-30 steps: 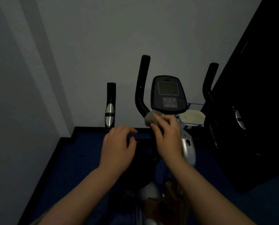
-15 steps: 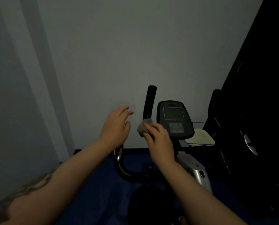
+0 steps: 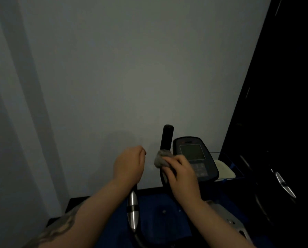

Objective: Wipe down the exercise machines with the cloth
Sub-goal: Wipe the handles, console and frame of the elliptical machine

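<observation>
Hugging the far wall, the bike's handlebar has open room leftward; right hand grips the cloth against it, left hand curls round the left bar

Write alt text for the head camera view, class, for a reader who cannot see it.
A person's right hand presses a grey cloth around an exercise bike's black handlebar, while the left hand grips the other handlebar beside the console.
</observation>
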Available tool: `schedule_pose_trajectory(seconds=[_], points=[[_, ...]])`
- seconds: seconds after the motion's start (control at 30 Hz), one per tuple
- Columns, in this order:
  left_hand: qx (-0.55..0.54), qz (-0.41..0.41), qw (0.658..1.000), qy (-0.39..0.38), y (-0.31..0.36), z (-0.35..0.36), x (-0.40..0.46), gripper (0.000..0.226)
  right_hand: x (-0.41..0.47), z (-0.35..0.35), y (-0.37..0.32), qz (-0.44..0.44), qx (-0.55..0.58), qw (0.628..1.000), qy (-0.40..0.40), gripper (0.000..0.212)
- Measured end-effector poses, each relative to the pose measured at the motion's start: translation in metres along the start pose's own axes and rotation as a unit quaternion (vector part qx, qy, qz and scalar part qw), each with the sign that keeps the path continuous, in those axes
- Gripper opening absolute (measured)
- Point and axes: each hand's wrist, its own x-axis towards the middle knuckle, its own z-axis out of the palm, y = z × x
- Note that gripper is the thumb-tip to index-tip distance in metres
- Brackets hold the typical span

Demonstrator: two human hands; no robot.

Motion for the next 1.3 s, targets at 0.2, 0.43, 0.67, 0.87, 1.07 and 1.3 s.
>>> schedule_pose_trajectory(seconds=[0.2, 0.43, 0.67, 0.87, 1.07, 1.3], points=[[0.007, 0.066, 0.992, 0.104, -0.005, 0.007, -0.003, 0.028, 0.051, -0.025, -0.007, -0.041, -0.100, 0.992, 0.072, 0.019], [0.000, 0.074, 0.991, 0.112, -0.004, 0.008, -0.006, 0.032, 0.016, 0.001, 0.003, -0.072, -0.054, 0.995, -0.042, 0.031], [-0.014, 0.073, 0.991, 0.113, -0.004, 0.007, -0.006, 0.032, 0.074, -0.016, -0.015, -0.082, -0.025, 0.992, 0.093, 0.024], [-0.009, 0.064, 0.993, 0.102, -0.004, 0.007, -0.007, 0.036, 0.028, -0.007, 0.016, -0.049, 0.028, 0.997, -0.048, 0.025], [-0.004, 0.055, 0.993, 0.104, -0.002, 0.005, -0.007, 0.034, 0.073, -0.020, -0.016, -0.019, 0.080, 0.990, 0.112, 0.026], [-0.015, 0.048, 0.994, 0.098, -0.003, 0.005, -0.007, 0.038, 0.027, -0.007, 0.001, 0.040, 0.114, 0.991, 0.056, 0.035]])
